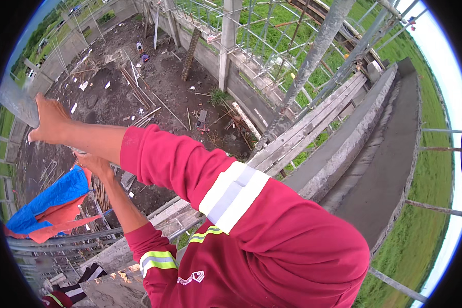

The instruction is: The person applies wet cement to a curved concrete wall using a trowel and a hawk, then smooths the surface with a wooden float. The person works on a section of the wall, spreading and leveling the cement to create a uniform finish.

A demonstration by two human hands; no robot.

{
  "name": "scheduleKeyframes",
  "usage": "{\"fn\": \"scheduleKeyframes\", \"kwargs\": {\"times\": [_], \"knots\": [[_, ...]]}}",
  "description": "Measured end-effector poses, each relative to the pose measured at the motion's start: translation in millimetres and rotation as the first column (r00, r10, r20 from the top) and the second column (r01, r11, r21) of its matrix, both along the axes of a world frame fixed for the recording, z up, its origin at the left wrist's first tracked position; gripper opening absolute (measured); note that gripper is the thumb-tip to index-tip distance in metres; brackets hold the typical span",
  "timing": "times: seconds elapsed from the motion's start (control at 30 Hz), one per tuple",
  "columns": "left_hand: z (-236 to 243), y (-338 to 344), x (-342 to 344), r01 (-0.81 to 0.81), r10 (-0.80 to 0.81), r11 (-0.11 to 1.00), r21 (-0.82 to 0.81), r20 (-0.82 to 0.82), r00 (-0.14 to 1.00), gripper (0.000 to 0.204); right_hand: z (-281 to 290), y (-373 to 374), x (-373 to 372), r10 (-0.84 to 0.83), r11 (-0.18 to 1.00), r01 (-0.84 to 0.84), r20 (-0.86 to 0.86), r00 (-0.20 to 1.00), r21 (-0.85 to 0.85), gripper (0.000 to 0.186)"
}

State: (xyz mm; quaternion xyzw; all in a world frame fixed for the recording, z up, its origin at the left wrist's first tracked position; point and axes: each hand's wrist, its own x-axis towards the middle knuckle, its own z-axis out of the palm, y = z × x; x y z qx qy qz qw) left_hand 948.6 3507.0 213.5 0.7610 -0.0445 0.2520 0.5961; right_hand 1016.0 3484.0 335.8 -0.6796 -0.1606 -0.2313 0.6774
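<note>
A thick grey metal pipe (19, 104) slants in from the left rim, and my right hand (54, 120) is wrapped round it with the arm stretched across to the left. Just below and to the right, my left hand (93, 163) grips what looks like the lower part of the same pipe; most of that stretch is hidden behind the hands and right forearm. Both arms wear red sleeves with reflective bands. Beneath my left hand hangs a blue and orange tarp (51, 203).
I am high above a dirt yard (118, 56) strewn with timber and debris. Wooden planks (313, 123) and a slanting scaffold pole (308, 66) stand ahead; a concrete gutter (374, 149) curves along the right. Someone's striped sleeve (61, 297) shows at the lower left.
</note>
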Motion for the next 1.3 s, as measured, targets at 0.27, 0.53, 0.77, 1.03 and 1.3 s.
{"fn": "scheduleKeyframes", "kwargs": {"times": [0.27, 0.53, 0.77, 1.03, 1.3], "knots": [[-27, 16, 15, -0.213, 0.205, 0.971, 0.105, 0.078, 0.976, 0.055, -41, -416, -195, -0.795, 0.318, 0.94, 0.575, 0.195, 0.121, 0.041], [-18, 12, 9, -0.237, 0.229, 0.967, 0.095, 0.091, 0.969, 0.051, -44, -644, -260, -0.825, 0.565, 0.779, -0.152, 0.545, -0.272, 0.071], [20, -107, -52, -0.475, 0.311, 0.857, 0.199, 0.534, 0.786, 0.063, -100, -698, -237, -0.885, 0.431, 0.89, 0.124, 0.45, -0.152, 0.056], [121, -485, -96, 0.676, -0.655, 0.725, 0.129, 0.432, 0.62, 0.056, -96, -651, -237, -0.793, 0.596, 0.792, 0.055, 0.606, -0.131, 0.045], [166, -591, -117, 0.837, -0.801, 0.521, -0.166, 0.244, 0.546, 0.047, -70, -620, -264, -0.723, 0.69, 0.708, -0.088, 0.685, -0.154, 0.067]]}}
